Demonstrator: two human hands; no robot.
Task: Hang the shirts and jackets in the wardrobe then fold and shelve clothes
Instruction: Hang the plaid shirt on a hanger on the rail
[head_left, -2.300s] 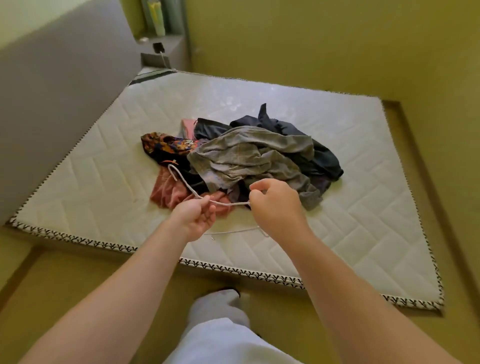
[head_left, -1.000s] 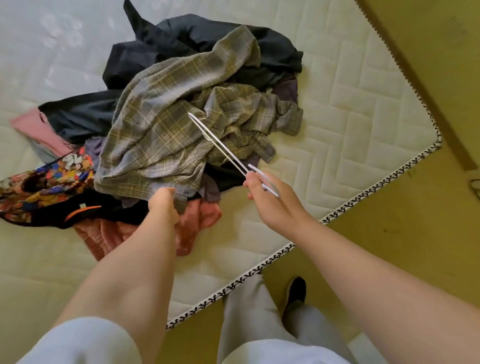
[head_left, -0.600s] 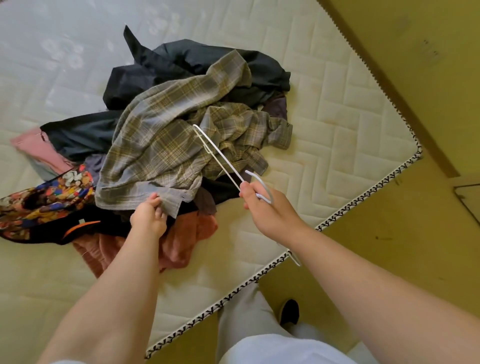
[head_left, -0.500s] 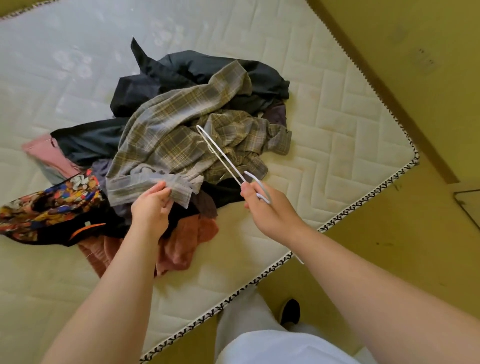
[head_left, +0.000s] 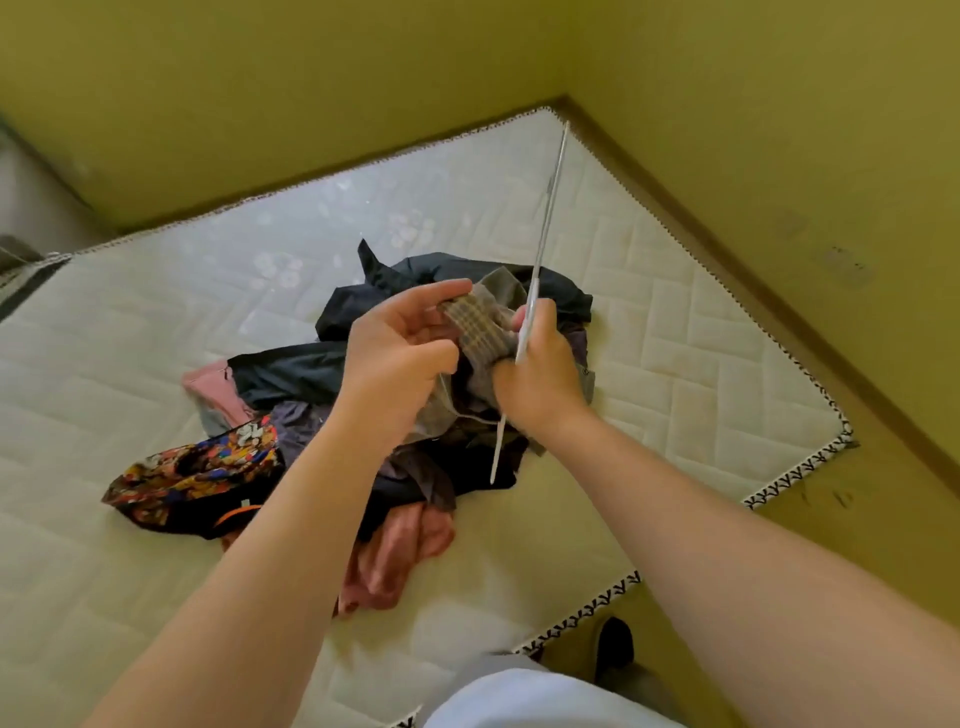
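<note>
Soft, even daylight; slight overall blur; wide-angle edge bending.

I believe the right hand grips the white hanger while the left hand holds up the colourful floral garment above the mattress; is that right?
Not quite. In the head view the left hand holds up the plaid shirt, not the floral garment, which lies on the mattress. The right hand does grip the white hanger.

You can read no text, label, brand or number here; the white quilted mattress (head_left: 156, 364) shows only stitched patterning.
</note>
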